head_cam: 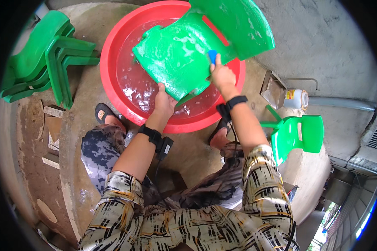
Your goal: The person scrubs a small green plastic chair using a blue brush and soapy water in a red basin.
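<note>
A green plastic chair [176,59], wet and streaked with suds, is tilted over a round red plastic tub [109,91] of soapy water. My left hand [164,102] grips the chair by the front edge of its seat, thumb on top and fingers underneath. In my right hand [222,75] is a blue scrubbing tool [212,56], probably a brush, held against the seat near the backrest. The tool's lower part is hidden by my fingers. Part of the chair's legs is hidden under the seat.
Several stacked green chairs [47,56] stand left of the tub. Another green chair [297,133] is at the right, near a white plastic jug [297,98] and a dustpan-like metal piece [274,87]. A concrete wall [326,40] rises at the right. Cables hang from both wrist straps.
</note>
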`<move>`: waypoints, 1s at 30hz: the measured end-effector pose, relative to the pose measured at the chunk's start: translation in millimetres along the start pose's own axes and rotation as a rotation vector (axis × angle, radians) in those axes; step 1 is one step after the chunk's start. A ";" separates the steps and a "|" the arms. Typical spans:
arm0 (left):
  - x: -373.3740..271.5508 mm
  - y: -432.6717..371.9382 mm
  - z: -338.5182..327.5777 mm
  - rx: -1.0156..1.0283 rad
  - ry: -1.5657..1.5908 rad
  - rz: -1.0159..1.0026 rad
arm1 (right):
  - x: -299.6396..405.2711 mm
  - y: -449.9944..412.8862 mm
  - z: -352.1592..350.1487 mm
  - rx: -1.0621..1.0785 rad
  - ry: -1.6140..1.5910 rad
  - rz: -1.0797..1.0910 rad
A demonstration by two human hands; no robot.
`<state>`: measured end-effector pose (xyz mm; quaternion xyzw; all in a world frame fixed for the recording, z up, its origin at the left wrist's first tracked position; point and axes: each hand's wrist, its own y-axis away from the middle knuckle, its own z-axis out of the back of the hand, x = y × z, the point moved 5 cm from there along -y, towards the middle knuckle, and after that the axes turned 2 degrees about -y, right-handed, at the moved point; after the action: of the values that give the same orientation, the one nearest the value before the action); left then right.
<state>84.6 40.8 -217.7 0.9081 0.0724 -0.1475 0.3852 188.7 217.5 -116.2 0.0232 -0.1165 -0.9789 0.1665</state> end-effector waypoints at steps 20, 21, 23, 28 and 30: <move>3.6 -9.7 -0.1 0.005 0.002 0.014 | 54.6 69.8 -33.9 0.103 -0.052 0.266; 2.7 -10.6 -1.9 0.040 -0.002 -0.004 | 58.2 87.0 -37.9 0.141 -0.079 0.399; 5.4 -12.1 -0.6 0.040 0.010 -0.006 | 37.4 93.3 -39.4 0.221 0.001 0.395; 5.5 -15.2 2.6 0.033 -0.024 0.030 | -15.0 -2.2 -13.3 0.038 0.006 0.052; 3.4 -13.7 1.4 0.044 -0.014 0.034 | -0.4 -4.9 -18.7 0.029 -0.048 0.009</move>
<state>84.2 49.3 -229.0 0.9163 0.0509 -0.1487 0.3683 189.0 218.1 -135.5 0.0014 -0.1349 -0.9765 0.1679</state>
